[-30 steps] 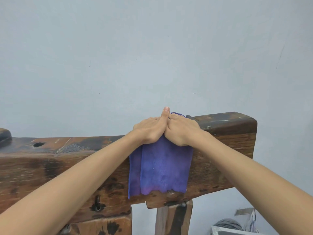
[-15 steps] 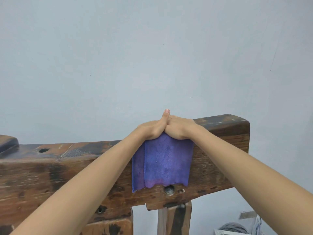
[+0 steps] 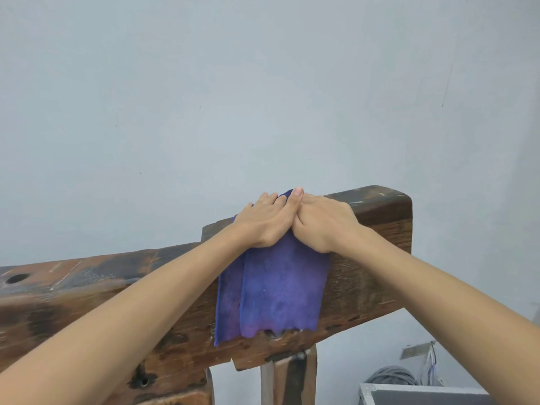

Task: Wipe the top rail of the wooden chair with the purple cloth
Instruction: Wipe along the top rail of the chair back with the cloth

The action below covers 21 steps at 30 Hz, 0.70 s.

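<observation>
A purple cloth (image 3: pixel 277 290) is draped over the dark wooden top rail (image 3: pixel 377 211) of the chair and hangs down its near face. My left hand (image 3: pixel 264 220) and my right hand (image 3: pixel 323 223) lie side by side on the cloth at the top of the rail, palms down and pressing it onto the wood. The thumbs touch in the middle. The part of the cloth under the hands and behind the rail is hidden.
The rail runs left to a round hole (image 3: pixel 17 278) in its top. A chair post (image 3: pixel 292 378) stands below the rail. A pale wall is close behind. A grey case (image 3: pixel 423 394) and a coiled cable (image 3: pixel 391 375) lie low right.
Both hands have slid the cloth along the rail towards its right end, then slightly up over the top edge. The view has shifted, so the rail's left end sits lower.
</observation>
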### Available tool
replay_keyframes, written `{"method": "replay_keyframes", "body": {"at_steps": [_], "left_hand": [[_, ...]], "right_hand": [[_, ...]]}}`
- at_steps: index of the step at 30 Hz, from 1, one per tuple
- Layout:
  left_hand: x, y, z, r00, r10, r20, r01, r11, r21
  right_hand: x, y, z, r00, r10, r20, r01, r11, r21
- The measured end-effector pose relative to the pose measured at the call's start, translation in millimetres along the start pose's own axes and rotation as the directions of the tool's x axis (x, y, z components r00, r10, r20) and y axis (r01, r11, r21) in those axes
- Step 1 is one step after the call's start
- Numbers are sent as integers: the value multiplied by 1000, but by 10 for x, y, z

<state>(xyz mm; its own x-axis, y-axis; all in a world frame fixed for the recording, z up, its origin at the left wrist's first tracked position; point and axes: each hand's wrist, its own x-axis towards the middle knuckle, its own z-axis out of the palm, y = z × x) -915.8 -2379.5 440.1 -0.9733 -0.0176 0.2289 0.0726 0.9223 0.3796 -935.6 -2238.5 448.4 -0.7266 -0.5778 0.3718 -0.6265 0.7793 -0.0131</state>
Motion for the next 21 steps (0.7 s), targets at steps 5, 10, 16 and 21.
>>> {"method": "replay_keyframes", "body": {"at_steps": [5, 10, 16, 21], "left_hand": [[260, 118, 37, 998, -23, 60, 23, 1000, 1], [491, 175, 8, 991, -103, 85, 104, 995, -12], [529, 224, -8, 985, -155, 78, 155, 988, 0], [396, 294, -7, 989, -100, 110, 100, 995, 3]], "right_hand": [[257, 201, -111, 976, 53, 212, -50, 999, -18], [523, 359, -123, 942, 100, 321, -88, 995, -49], [530, 384, -152, 935, 126, 331, -113, 992, -60], [258, 389, -134, 973, 134, 189, -126, 991, -54]]}}
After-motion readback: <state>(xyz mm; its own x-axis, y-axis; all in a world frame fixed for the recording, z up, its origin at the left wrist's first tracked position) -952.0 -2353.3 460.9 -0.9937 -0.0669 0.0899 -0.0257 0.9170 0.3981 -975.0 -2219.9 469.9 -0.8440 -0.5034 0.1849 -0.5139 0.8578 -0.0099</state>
